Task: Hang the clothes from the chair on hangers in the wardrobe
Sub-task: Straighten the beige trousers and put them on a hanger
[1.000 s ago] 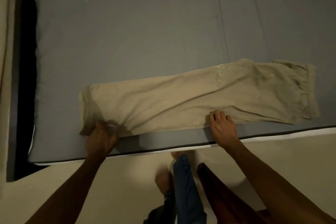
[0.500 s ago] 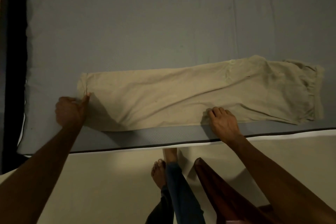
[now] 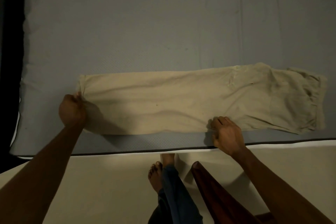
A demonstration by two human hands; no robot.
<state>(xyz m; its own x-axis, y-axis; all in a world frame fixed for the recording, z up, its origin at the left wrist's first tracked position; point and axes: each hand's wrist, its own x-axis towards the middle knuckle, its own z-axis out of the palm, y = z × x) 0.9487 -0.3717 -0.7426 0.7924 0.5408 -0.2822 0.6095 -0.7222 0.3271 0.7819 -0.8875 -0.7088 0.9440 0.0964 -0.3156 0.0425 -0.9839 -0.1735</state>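
A pair of beige trousers [image 3: 181, 102] lies flat and stretched lengthwise on the grey mattress [image 3: 145, 23], legs to the left, waistband to the right. My left hand [image 3: 72, 110] grips the leg hems at the trousers' left end, with the cloth bunched in its curled fingers. My right hand [image 3: 226, 133] presses on the near edge of the trousers around the thigh, fingers lying on the cloth. No hanger, chair or wardrobe is in view.
The mattress's near edge [image 3: 145, 151] has dark piping and runs across the frame. Below it is pale floor [image 3: 100, 187] with my bare feet [image 3: 156, 174]. A dark red cloth [image 3: 214, 192] hangs by my right arm. A black gap [image 3: 11, 60] borders the mattress's left side.
My left hand pulled the leg hems out to the left and up from the near edge, flattening the trousers, then closed round the hems. My right hand stayed on the near edge.
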